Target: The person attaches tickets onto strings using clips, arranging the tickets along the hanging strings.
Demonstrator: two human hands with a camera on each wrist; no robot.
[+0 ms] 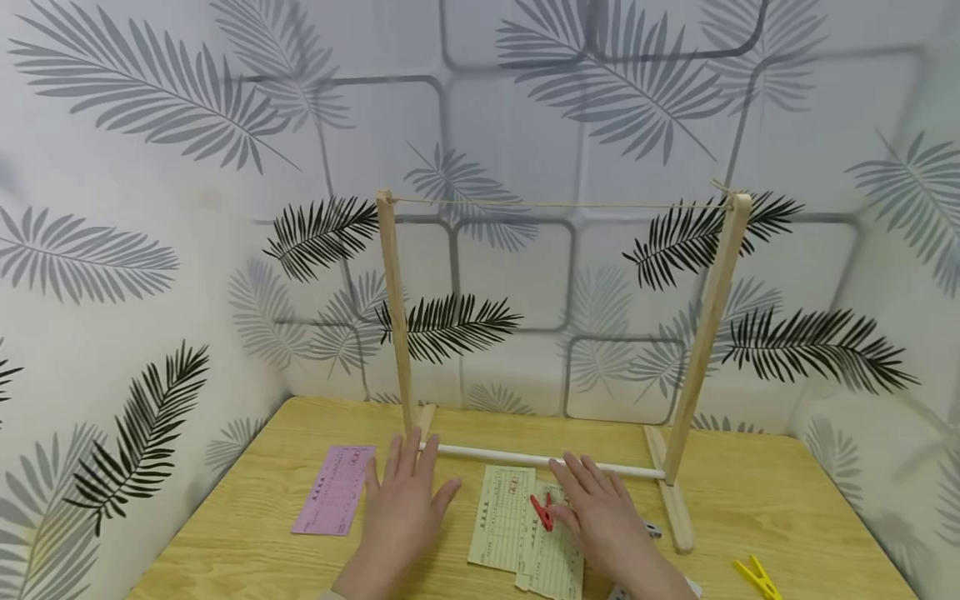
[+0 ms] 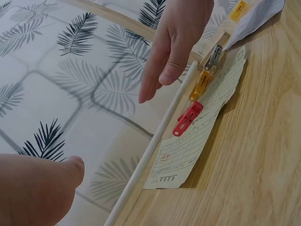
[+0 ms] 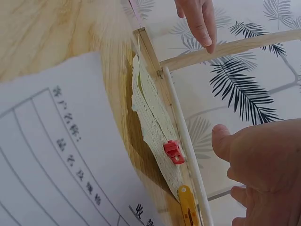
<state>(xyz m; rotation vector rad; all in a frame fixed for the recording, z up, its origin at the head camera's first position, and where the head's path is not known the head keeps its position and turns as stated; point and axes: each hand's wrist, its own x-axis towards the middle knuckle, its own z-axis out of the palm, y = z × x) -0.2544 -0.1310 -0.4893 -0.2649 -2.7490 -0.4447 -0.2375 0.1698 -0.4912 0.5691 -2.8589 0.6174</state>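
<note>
We had both hands flat over the wooden table (image 1: 750, 500), fingers spread and holding nothing: left hand (image 1: 401, 508) between the pink slip (image 1: 335, 489) and the yellowish forms (image 1: 504, 517), right hand (image 1: 603, 517) just beside the red clothespin (image 1: 542, 512) lying on those forms, near the rack's white rod (image 1: 525, 458). Our worry was that a clumsy grab could drag the loose forms or bump the light wooden rack (image 1: 708, 333), since nothing seemed to anchor either one.

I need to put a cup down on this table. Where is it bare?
Bare wood lies right of the rack's right foot, above the yellow peg, and left of the pink slip. It is crowded between both hands, around the yellow slips and red peg.
</note>
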